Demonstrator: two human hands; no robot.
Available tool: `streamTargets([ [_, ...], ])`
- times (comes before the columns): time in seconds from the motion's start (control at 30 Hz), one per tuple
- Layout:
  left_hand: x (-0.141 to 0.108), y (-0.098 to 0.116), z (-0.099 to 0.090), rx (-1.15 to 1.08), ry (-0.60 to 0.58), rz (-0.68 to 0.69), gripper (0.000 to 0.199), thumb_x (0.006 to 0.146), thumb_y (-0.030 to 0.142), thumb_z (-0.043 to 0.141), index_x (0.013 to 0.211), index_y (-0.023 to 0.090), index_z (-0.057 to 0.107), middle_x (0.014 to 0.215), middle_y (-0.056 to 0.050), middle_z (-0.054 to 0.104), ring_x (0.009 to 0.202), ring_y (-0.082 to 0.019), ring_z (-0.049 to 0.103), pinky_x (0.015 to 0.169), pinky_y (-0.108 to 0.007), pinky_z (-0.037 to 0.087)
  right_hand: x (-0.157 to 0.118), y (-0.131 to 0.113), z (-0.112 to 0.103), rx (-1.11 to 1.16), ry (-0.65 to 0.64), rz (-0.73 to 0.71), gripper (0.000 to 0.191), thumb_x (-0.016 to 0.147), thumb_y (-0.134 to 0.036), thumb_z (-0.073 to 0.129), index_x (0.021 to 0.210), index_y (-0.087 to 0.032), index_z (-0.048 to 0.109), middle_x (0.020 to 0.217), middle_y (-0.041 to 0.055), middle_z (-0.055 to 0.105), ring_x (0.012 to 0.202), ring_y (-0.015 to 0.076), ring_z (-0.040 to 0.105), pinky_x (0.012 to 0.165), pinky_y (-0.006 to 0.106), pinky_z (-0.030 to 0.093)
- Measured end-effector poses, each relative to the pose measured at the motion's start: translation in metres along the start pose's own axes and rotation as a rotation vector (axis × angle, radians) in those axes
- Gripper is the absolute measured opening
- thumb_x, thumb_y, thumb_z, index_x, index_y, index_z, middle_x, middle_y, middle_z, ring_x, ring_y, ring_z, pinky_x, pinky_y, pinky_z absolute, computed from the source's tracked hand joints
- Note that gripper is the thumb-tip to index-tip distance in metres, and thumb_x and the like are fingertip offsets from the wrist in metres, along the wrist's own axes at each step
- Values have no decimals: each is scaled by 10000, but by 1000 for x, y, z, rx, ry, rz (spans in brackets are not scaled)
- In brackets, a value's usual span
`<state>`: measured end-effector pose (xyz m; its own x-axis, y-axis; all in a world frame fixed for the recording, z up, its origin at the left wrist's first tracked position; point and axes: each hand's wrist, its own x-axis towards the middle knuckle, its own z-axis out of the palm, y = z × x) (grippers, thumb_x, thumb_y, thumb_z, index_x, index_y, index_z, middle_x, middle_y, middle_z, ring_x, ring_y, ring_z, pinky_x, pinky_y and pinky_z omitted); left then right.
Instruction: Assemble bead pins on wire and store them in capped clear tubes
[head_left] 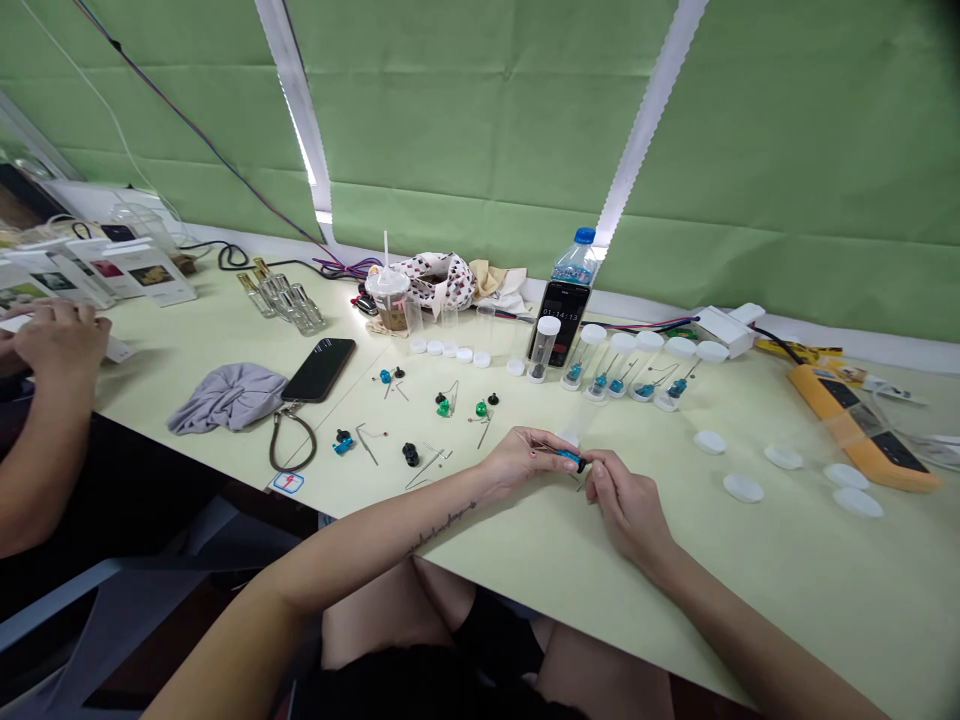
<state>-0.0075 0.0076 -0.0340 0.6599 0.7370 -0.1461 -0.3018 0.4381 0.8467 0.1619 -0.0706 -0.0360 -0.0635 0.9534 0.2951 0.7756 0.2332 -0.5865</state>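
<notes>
My left hand (529,462) pinches a small blue part (568,456), with thin metal wires lying along its fingers. At that part's end sits a small black piece (581,465), pinched by the fingertips of my right hand (628,505). Similar sets lie loose to the left: a blue part (343,443) with a black knob, green parts (443,406) with bent wires, and a black part (410,455). Behind my hands, several clear tubes with white caps (592,335) stand upright, blue parts and wires inside them. A taller capped tube (537,362) holds dark contents.
Loose white caps (742,488) lie at right, near an orange power strip (862,440). A phone showing a timer (562,305) leans against a water bottle (576,255). At left are another phone (321,370), a grey cloth (225,397), glass vials (281,300) and another person's hand (64,340).
</notes>
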Motion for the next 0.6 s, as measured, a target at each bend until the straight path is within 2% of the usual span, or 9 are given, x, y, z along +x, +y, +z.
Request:
streamTargets([
  [0.6,-3,4,4,-2,-4,-6,399,457,214,845,809,89,706,826,-105,693,759,-172,631,874,-385,431,1,-3,-2,-34,-11,-21,300,947,-339,255,985,-205,520,579,-38,553,523,124,556,594,244,413],
])
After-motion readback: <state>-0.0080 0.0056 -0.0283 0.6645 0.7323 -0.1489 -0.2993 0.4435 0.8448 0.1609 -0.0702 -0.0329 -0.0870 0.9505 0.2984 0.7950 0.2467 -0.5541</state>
